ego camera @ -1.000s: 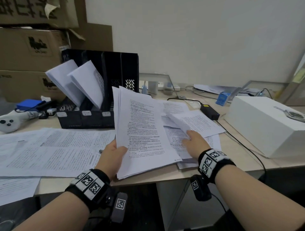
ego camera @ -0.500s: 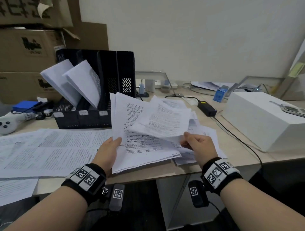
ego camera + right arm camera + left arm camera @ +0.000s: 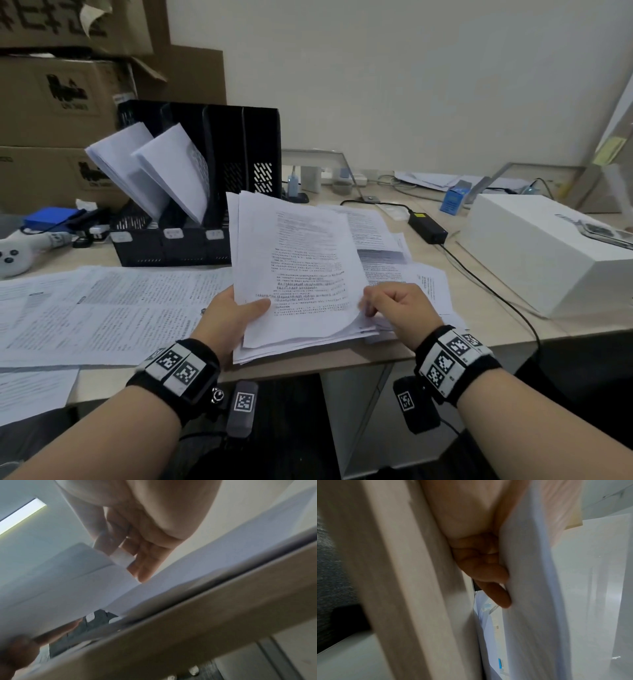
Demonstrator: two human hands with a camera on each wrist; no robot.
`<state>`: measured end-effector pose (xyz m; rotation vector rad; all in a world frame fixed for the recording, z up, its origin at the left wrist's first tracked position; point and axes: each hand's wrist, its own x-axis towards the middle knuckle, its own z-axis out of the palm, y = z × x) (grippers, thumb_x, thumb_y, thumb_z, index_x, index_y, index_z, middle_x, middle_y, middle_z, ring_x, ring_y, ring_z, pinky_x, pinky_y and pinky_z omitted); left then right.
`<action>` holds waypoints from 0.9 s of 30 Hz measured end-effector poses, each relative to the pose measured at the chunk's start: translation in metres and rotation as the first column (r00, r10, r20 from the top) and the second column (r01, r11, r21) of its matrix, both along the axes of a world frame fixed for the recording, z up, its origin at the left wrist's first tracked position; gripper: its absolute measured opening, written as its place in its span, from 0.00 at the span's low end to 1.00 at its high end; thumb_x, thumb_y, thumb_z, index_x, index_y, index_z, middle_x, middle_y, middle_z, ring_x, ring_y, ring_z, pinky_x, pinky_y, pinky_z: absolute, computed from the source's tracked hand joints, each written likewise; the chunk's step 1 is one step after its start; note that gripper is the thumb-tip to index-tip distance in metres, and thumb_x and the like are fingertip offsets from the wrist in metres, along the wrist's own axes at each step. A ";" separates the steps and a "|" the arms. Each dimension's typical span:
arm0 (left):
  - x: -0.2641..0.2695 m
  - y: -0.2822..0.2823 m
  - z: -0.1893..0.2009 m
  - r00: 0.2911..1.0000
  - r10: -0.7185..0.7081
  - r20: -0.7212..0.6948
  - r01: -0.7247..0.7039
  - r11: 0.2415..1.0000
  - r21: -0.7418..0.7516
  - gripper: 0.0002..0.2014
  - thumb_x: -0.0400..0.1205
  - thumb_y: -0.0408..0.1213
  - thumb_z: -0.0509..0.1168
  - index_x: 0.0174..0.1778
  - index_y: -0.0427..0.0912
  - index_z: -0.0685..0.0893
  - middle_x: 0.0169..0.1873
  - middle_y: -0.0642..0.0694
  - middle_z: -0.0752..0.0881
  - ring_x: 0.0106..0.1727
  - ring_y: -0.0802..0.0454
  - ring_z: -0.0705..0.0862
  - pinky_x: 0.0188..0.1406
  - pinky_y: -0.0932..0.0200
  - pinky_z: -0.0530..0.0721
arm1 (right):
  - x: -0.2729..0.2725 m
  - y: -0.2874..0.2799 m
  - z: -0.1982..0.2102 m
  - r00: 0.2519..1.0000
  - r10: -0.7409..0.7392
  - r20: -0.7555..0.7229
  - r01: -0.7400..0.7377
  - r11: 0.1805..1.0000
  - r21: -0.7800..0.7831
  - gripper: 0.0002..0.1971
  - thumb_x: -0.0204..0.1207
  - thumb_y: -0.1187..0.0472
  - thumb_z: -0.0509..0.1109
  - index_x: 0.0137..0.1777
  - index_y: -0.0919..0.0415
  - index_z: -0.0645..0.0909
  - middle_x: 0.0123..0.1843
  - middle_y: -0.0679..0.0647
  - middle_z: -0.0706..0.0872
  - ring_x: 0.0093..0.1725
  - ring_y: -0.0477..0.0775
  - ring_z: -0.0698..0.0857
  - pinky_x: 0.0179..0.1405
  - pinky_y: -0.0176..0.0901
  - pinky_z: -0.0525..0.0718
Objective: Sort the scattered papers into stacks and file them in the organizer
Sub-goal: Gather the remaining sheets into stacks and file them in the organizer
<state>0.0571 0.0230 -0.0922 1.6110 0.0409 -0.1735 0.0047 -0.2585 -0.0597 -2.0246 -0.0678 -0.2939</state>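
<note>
My left hand (image 3: 236, 313) grips a stack of printed papers (image 3: 301, 270) at its lower left edge, thumb on top, fingers (image 3: 494, 582) underneath. My right hand (image 3: 394, 306) pinches the stack's right edge; the right wrist view shows a sheet corner (image 3: 121, 558) between thumb and fingers. More loose sheets (image 3: 404, 263) lie under and right of the stack. Other printed sheets (image 3: 102, 308) cover the desk at left. The black file organizer (image 3: 191, 192) stands behind, with two paper bundles (image 3: 154, 171) leaning in its left slots.
A white box (image 3: 548, 253) sits at the right, with a black power adapter (image 3: 428, 226) and its cable beside it. Cardboard boxes (image 3: 58, 102) are stacked at the back left. A white controller (image 3: 13, 253) and a blue object (image 3: 51, 219) lie left of the organizer.
The right hand lifted a sheet from the right pile and brought it left onto the held stack. It now pinches the stack's right edge. The left hand kept its grip.
</note>
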 end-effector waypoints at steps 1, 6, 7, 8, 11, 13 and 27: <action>0.000 0.000 -0.001 1.000 0.008 0.010 -0.008 1.000 -0.002 0.12 0.83 0.30 0.72 0.61 0.45 0.86 0.53 0.49 0.94 0.52 0.49 0.94 0.49 0.56 0.89 | 0.002 0.001 0.002 0.999 -0.033 0.002 0.032 0.998 0.054 0.15 0.83 0.65 0.68 0.35 0.62 0.90 0.35 0.52 0.91 0.39 0.47 0.87 0.49 0.46 0.85; 0.001 -0.002 -0.005 1.000 0.020 0.012 -0.020 0.998 -0.066 0.18 0.83 0.27 0.64 0.66 0.45 0.87 0.59 0.49 0.93 0.61 0.45 0.91 0.64 0.44 0.87 | 0.023 0.003 0.030 0.948 -0.297 -0.112 0.318 0.881 0.350 0.17 0.84 0.48 0.63 0.46 0.60 0.87 0.46 0.53 0.92 0.44 0.50 0.88 0.42 0.46 0.84; 0.002 -0.003 -0.005 1.000 0.024 0.010 -0.023 0.997 -0.077 0.18 0.82 0.28 0.64 0.64 0.47 0.88 0.59 0.50 0.93 0.61 0.45 0.91 0.65 0.42 0.87 | 0.031 0.002 0.037 0.938 -0.298 -0.179 0.347 0.841 0.415 0.14 0.83 0.50 0.64 0.47 0.58 0.85 0.45 0.53 0.91 0.42 0.51 0.87 0.39 0.45 0.81; 0.001 -0.004 -0.005 1.000 0.029 0.009 -0.028 0.996 -0.085 0.17 0.83 0.27 0.63 0.62 0.50 0.89 0.58 0.52 0.93 0.61 0.46 0.91 0.64 0.42 0.87 | 0.038 0.003 0.045 0.928 -0.282 -0.245 0.368 0.806 0.463 0.10 0.81 0.52 0.65 0.48 0.57 0.84 0.44 0.53 0.91 0.40 0.51 0.86 0.37 0.45 0.79; 0.001 -0.006 -0.005 0.999 0.034 0.008 -0.033 0.996 -0.086 0.18 0.86 0.26 0.60 0.56 0.54 0.88 0.53 0.57 0.94 0.57 0.51 0.92 0.54 0.52 0.89 | 0.065 0.002 0.059 0.912 -0.234 -0.337 0.351 0.870 0.346 0.07 0.79 0.56 0.68 0.49 0.57 0.85 0.46 0.56 0.90 0.38 0.51 0.85 0.36 0.44 0.78; -0.001 -0.007 -0.004 1.000 0.024 0.014 -0.023 0.997 -0.076 0.19 0.86 0.26 0.60 0.54 0.56 0.88 0.49 0.61 0.94 0.52 0.56 0.93 0.46 0.60 0.89 | 0.083 0.002 0.065 0.914 -0.275 -0.300 0.276 0.960 -0.039 0.10 0.79 0.57 0.67 0.50 0.61 0.86 0.53 0.62 0.90 0.41 0.55 0.85 0.41 0.46 0.82; 0.004 -0.006 -0.009 1.000 0.002 0.026 -0.002 1.000 -0.021 0.19 0.87 0.26 0.60 0.59 0.55 0.87 0.53 0.60 0.94 0.55 0.57 0.92 0.52 0.59 0.89 | 0.170 -0.006 0.009 0.852 -0.389 -0.351 -0.144 0.469 -0.871 0.21 0.76 0.55 0.58 0.65 0.60 0.80 0.68 0.62 0.82 0.65 0.68 0.82 0.65 0.54 0.81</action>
